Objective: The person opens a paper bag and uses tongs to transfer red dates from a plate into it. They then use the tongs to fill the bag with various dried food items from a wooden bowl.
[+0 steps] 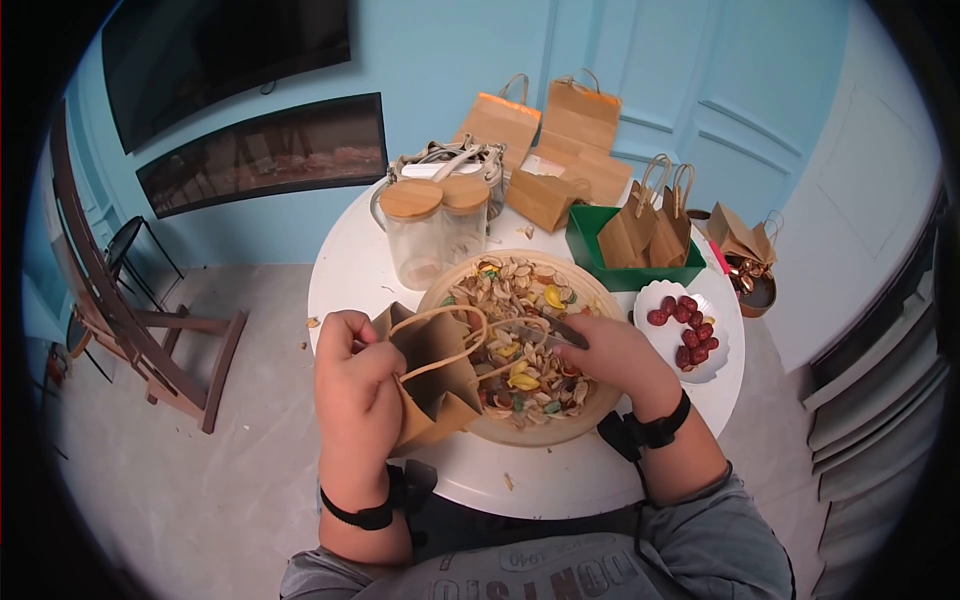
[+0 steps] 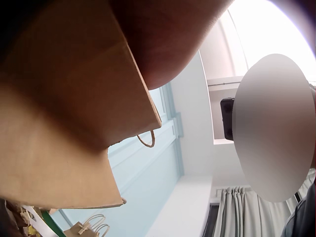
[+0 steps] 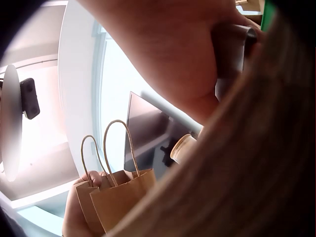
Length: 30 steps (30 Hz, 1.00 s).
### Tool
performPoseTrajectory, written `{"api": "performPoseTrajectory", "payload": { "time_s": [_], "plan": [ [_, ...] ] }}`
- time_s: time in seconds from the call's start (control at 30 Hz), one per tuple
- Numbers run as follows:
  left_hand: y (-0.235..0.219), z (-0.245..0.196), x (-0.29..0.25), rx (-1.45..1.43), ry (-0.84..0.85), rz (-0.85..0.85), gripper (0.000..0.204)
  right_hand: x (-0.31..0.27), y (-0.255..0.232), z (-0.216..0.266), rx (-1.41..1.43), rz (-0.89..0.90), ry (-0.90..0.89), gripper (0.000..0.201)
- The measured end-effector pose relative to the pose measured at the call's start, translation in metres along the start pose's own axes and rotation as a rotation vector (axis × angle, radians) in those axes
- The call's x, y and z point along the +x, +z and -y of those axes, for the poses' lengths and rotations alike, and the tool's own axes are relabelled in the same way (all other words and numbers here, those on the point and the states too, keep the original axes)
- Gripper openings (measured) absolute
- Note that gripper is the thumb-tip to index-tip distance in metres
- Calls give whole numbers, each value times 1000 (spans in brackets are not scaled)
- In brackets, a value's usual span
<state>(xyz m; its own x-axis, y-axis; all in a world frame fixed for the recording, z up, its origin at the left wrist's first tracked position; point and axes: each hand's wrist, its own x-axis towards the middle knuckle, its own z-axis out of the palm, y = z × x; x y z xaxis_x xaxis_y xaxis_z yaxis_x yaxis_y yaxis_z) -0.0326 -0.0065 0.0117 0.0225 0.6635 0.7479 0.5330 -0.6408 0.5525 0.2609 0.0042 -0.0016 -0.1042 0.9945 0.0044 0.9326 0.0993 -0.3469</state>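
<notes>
The person's left hand [image 1: 360, 385] had its fingers curled around the upper left edge of an open brown paper bag [image 1: 435, 412], left of centre in the head view, beside the lower left part of a wide, shallow bowl [image 1: 545, 437]. The bag stood mouth up with both rope handles raised; whether its base touched the white table [image 1: 560, 492] could not be told. The right hand [image 1: 622, 358], right of centre, was closed around a grey metal tool [image 1: 565, 331], its thumb lying along it, over the bowl's right side; the tool's far end was hard to make out. In the bowl lay a heap of dried pieces [image 1: 515, 385], mostly tan, with some yellow and green ones. Behind the bowl to the left stood two clear jars [image 1: 412, 245] with wooden lids, in front of a handbag [image 1: 492, 160]. At the upper right of the table, a green box [image 1: 655, 281] held two upright paper bags [image 1: 632, 238] with handles, and below it a white scalloped plate [image 1: 712, 372] carried dark red fruits [image 1: 690, 335]. More brown bags [image 1: 585, 120] were grouped at the table's back edge, near the pale blue wall [image 1: 440, 50]. A dark screen [image 1: 225, 70] hung at the upper left.
</notes>
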Motion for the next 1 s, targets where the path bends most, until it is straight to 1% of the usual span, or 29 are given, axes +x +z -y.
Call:
{"api": "performPoseTrajectory", "payload": {
  "time_s": [0.03, 0.07, 0.13, 0.27, 0.37, 0.43, 0.63, 0.73, 0.9, 1.0],
  "plan": [
    [1, 0, 0, 0, 4, -9, 11, 1, 4, -2, 1, -44, -15, 32],
    [1, 0, -1, 1, 4, -4, 11, 3, 7, -5, 5, -44, -12, 32],
    [1, 0, -1, -9, -1, -16, 11, 6, 11, -12, -36, -141, -40, 33],
    [-3, -1, -2, -17, -8, -26, 11, 6, 9, -13, -60, -146, -69, 31],
    [-6, -1, -3, -38, -61, 17, 15, 6, 8, -12, -38, -161, -70, 30],
    [-6, 0, -2, -28, -11, -31, 11, 6, 8, -11, -23, -166, -40, 29],
    [-7, 1, 1, -38, 4, -32, 11, 2, -2, -1, -48, -153, 11, 28],
    [-9, 5, 2, -61, -1, -33, 10, 3, -6, 1, -49, -151, 8, 28],
    [-12, 6, 2, -110, -50, -30, 13, -3, -27, 9, -23, -181, 42, 27],
    [-11, 5, 2, -128, -56, -22, 13, -6, -54, 19, 7, -191, 44, 27]
  ]
}}
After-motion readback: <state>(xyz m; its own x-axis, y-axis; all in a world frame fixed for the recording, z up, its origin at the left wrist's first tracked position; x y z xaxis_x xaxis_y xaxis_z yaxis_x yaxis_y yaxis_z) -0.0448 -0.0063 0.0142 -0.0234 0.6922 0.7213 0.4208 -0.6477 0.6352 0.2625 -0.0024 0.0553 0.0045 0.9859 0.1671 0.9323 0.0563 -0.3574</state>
